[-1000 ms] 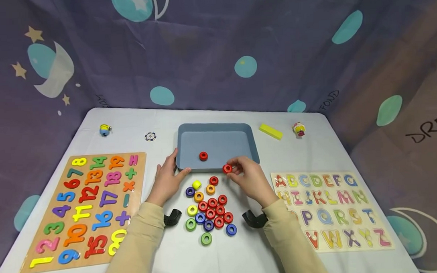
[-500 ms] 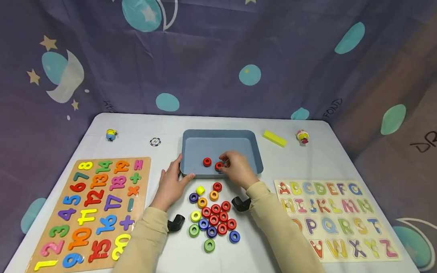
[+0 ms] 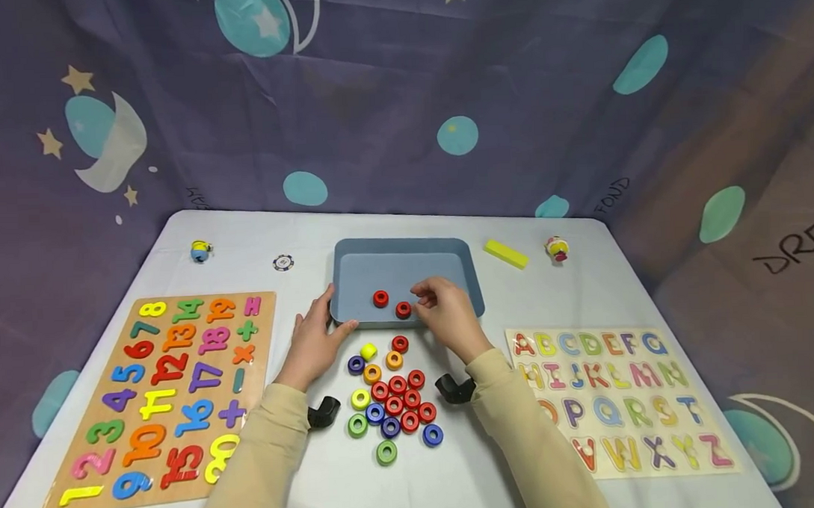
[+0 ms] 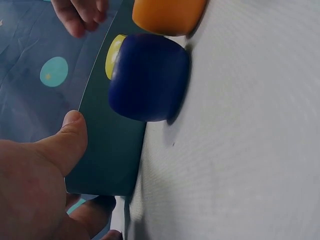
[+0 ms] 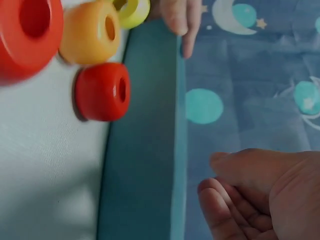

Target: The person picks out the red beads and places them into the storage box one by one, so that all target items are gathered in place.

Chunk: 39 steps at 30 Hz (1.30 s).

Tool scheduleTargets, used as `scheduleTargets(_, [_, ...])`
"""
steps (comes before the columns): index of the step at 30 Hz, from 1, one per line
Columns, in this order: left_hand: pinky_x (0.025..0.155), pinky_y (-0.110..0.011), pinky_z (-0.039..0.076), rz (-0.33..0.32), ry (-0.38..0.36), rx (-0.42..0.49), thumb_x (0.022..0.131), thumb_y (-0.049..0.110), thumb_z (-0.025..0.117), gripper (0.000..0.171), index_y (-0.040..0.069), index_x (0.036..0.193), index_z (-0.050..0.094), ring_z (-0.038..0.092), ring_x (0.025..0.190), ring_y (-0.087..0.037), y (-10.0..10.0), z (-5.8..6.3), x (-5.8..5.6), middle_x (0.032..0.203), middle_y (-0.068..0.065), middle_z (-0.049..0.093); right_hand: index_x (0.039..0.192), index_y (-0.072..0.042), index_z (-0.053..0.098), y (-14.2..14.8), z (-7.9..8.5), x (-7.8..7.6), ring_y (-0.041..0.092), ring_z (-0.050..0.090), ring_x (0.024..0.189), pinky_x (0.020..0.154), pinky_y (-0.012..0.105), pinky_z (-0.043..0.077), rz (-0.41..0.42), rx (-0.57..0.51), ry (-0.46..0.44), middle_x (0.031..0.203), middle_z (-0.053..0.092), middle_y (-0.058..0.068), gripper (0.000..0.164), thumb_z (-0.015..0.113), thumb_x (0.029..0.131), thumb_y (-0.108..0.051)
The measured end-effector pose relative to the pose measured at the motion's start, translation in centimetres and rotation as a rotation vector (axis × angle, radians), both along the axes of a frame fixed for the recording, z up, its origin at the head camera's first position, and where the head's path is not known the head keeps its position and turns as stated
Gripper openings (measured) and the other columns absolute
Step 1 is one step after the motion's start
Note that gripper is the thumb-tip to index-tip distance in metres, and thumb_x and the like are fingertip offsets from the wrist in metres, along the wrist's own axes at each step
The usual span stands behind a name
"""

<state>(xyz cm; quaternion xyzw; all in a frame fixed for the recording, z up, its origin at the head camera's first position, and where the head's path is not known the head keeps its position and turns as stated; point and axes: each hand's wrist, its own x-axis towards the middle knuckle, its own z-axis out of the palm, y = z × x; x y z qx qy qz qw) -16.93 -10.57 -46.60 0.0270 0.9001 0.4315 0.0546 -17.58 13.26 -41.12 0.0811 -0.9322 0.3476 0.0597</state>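
In the head view, a blue-grey tray holds two red rings: one red ring further left, another red ring right beside the fingertips of my right hand. That hand is over the tray's front right part; in the right wrist view its thumb and fingers are slightly apart with nothing between them. My left hand holds the tray's front left corner, thumb at the front rim and fingers along the left side. In front of the tray lie several loose rings, among them a purple ring and an orange ring.
A number board lies left, a letter board right. Behind stand a small blue-and-yellow figure, a poker chip, a yellow block and another figure. A patterned cloth rises behind the table.
My right hand has carried a red ring over the tray's front rim, set it down beside the first one and let go. My left hand has stayed at the corner.
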Motion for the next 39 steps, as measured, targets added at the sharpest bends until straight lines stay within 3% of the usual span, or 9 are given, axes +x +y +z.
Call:
scheduleTargets(6, [0.123,-0.053,-0.006,-0.001,-0.003,-0.001,0.093,0.046,0.058,0.083,0.023,0.156,0.010,0.020,0.149,-0.031,-0.1,-0.1,0.1,0.160,-0.011,0.023,0.101,-0.006,0.070,0.3,0.3,3.2,0.009,0.062,0.079,0.073,0.027,0.057,0.066,-0.049,-0.028,0.093,0.067,0.003,0.019,0.073,0.083,-0.008])
scheduleTargets(12, [0.123,-0.054,-0.007,-0.009,0.000,-0.003,0.092,0.047,0.058,0.084,0.023,0.156,0.009,0.017,0.149,-0.031,-0.3,0.3,0.1,0.160,-0.011,0.023,0.099,-0.013,0.070,1.1,-0.9,6.3,0.005,0.057,0.077,0.069,0.020,0.052,0.192,0.026,-0.189,0.089,0.064,-0.004,0.019,0.076,0.081,-0.010])
scheduleTargets(15, [0.123,-0.054,-0.007,-0.011,0.005,-0.005,0.092,0.047,0.058,0.085,0.022,0.156,0.009,0.018,0.149,-0.031,-0.4,0.4,0.0,0.160,-0.011,0.023,0.101,-0.017,0.069,1.5,-1.6,7.2,0.006,0.056,0.079,0.069,0.019,0.050,0.235,0.067,-0.251,0.089,0.062,-0.007,0.021,0.075,0.082,-0.012])
scheduleTargets(19, [0.123,-0.054,-0.007,-0.009,0.005,0.001,0.093,0.046,0.058,0.084,0.022,0.156,0.008,0.018,0.149,-0.032,-0.5,0.6,0.0,0.160,-0.013,0.024,0.102,-0.019,0.069,1.7,-2.1,7.7,0.008,0.057,0.081,0.070,0.020,0.050,0.260,0.087,-0.268,0.091,0.061,-0.009,0.022,0.074,0.082,-0.012])
scheduleTargets(25, [0.123,-0.054,-0.006,-0.008,0.004,0.005,0.093,0.045,0.058,0.084,0.022,0.156,0.008,0.014,0.150,-0.033,-0.5,0.6,0.0,0.160,-0.014,0.023,0.099,-0.018,0.067,1.9,-1.9,7.7,0.006,0.057,0.079,0.069,0.018,0.050,0.235,0.082,-0.231,0.088,0.060,-0.008,0.020,0.075,0.081,-0.012])
scheduleTargets(29, [0.123,-0.055,-0.006,-0.015,0.010,0.000,0.093,0.046,0.058,0.085,0.022,0.156,0.007,0.017,0.149,-0.033,-0.4,0.5,-0.1,0.160,-0.014,0.023,0.099,-0.015,0.067,2.4,-0.9,7.1,0.006,0.059,0.079,0.072,0.024,0.055,0.184,0.021,-0.171,0.089,0.062,-0.007,0.022,0.077,0.080,-0.010])
scheduleTargets(34, [0.122,-0.055,-0.006,-0.014,0.018,0.007,0.093,0.045,0.059,0.084,0.021,0.156,0.009,0.023,0.147,-0.033,-0.3,0.6,-0.1,0.159,-0.014,0.025,0.105,-0.009,0.067,3.0,0.6,4.7,0.011,0.062,0.081,0.077,0.034,0.058,0.074,-0.028,-0.070,0.094,0.065,0.001,0.026,0.076,0.081,-0.008])
scheduleTargets(39, [0.122,-0.055,-0.007,-0.020,0.007,0.008,0.093,0.044,0.059,0.084,0.020,0.156,0.009,0.022,0.147,-0.033,-0.1,0.3,0.0,0.159,-0.015,0.025,0.107,-0.008,0.066,2.8,0.5,1.6,0.014,0.063,0.084,0.076,0.030,0.056,-0.011,0.010,-0.076,0.097,0.065,0.005,0.026,0.074,0.083,-0.011])
